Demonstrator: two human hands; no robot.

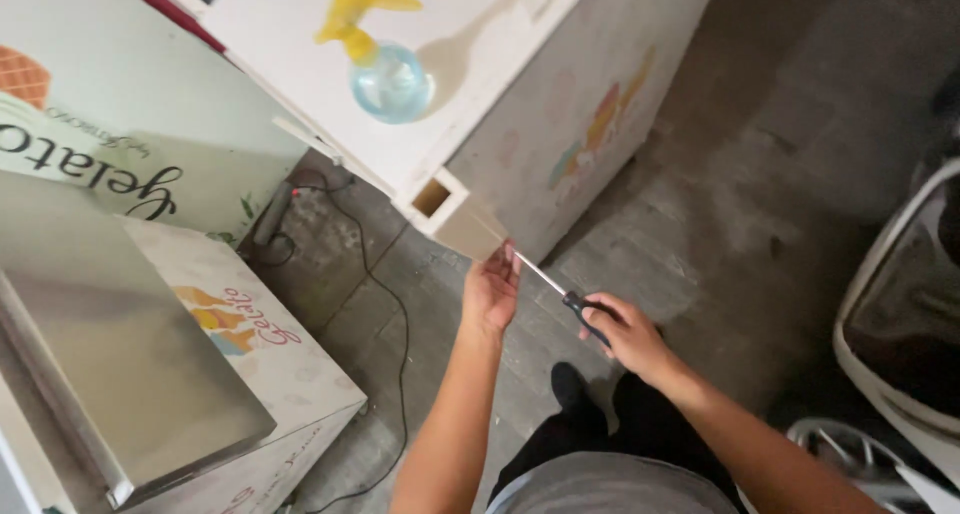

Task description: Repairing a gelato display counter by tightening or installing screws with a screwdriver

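Far left: steel-topped freezer cabinet (pixel 150 364) is sitting closed, a second printed cabinet (pixel 110 144) standing behind it. Black cable (pixel 392 324) is trailing across the concrete floor (pixel 760 174) between them and the white chest unit (pixel 540 124).

On that unit's top surface a clear spray bottle (pixel 385 69) with a yellow trigger is standing upright, well clear of the work.

Work point is the near corner of the chest unit, where a small square opening (pixel 432 198) is showing and a tan corner piece (pixel 470 232) is hanging just below it.

Left hand (pixel 490 292) is reaching up, fingers (pixel 508 259) extended and pressing against the lower edge of the corner piece, steadying the screwdriver shaft close to the tip. Not clenched; touching, not gripping.

Right hand (pixel 628 336) is wrapping its fingers closed round the dark handle of the screwdriver (pixel 560 289). Shaft is running up and left from the handle, tip ending at the corner piece under the left fingertips. Tip seating is hidden, can't tell if it's in a screw head.

My read: the tip is being located on a fastener at that corner, driving not confirmed. Next move is calling for keeping the shaft in line with the fastener, pushing axially, left hand guiding while right is turning.

Right edge: a white-framed object (pixel 880 304) is partly showing, unidentifiable.
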